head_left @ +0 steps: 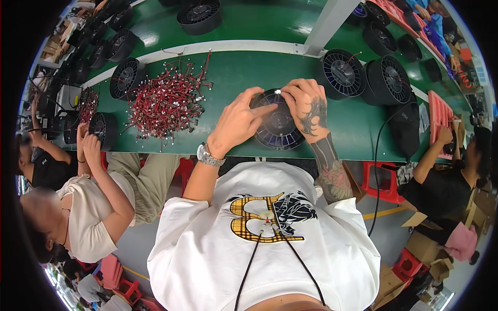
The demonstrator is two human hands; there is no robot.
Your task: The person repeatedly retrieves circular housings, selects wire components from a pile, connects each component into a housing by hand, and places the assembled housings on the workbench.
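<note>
A round black fan (pixel 282 141) with radial vanes lies on the green workbench in front of me. My left hand (pixel 239 120) reaches over its left side, the index finger stretched across the middle of the fan and the thumb apart from it; I see nothing held there. At the fan's far edge, my right hand (pixel 305 103) pinches a small white connector (pixel 278 92) between thumb and fingertips. Its other fingers are curled, and any wire behind the connector is hidden. Left of my hands, a big heap of red and black wires with small white plugs (pixel 167 98) lies on the bench.
Other black fans stand at the right (pixel 343 73) and left (pixel 126 78). A black bag (pixel 404 127) hangs at the bench's right end. A white metal post (pixel 332 26) rises from the back rail (pixel 233 48). Co-workers sit on both sides, the left one holding a fan.
</note>
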